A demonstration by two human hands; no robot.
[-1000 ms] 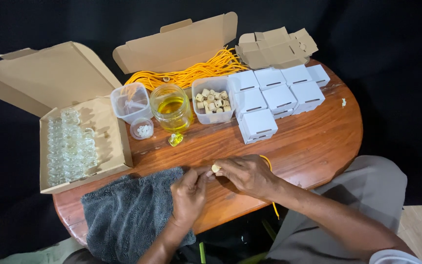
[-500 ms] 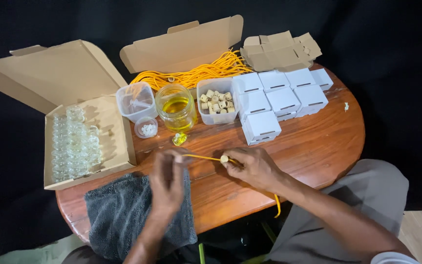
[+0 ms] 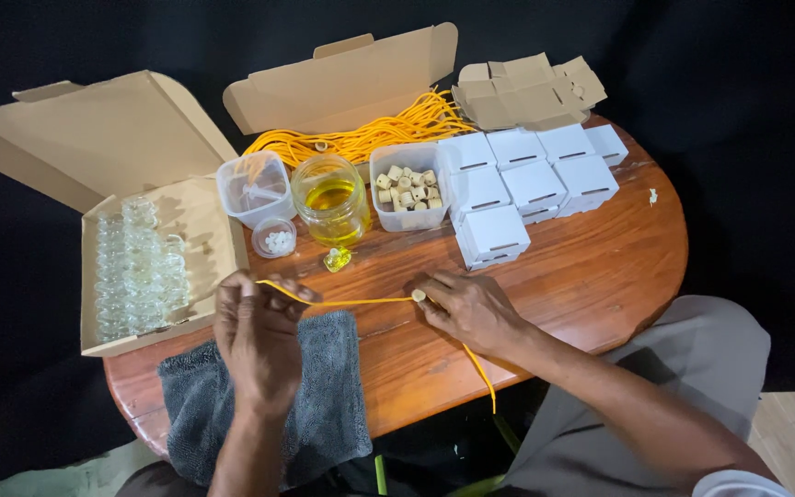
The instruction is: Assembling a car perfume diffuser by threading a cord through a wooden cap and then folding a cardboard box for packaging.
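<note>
My left hand pinches one end of a yellow cord above a grey cloth. The cord runs taut to my right hand, which holds a small cork bead threaded on it. The cord's other end trails past my right wrist over the table's front edge. A small yellow-filled glass bottle lies on the wooden table just beyond the cord.
Behind stand a jar of yellow liquid, a tub of corks, a clear tub, a small cup, several white boxes, a heap of yellow cords and a cardboard box of glass bottles.
My hands were together at the table's front. The left hand has drawn left, pulling the yellow cord out straight through the bead held by the right hand.
</note>
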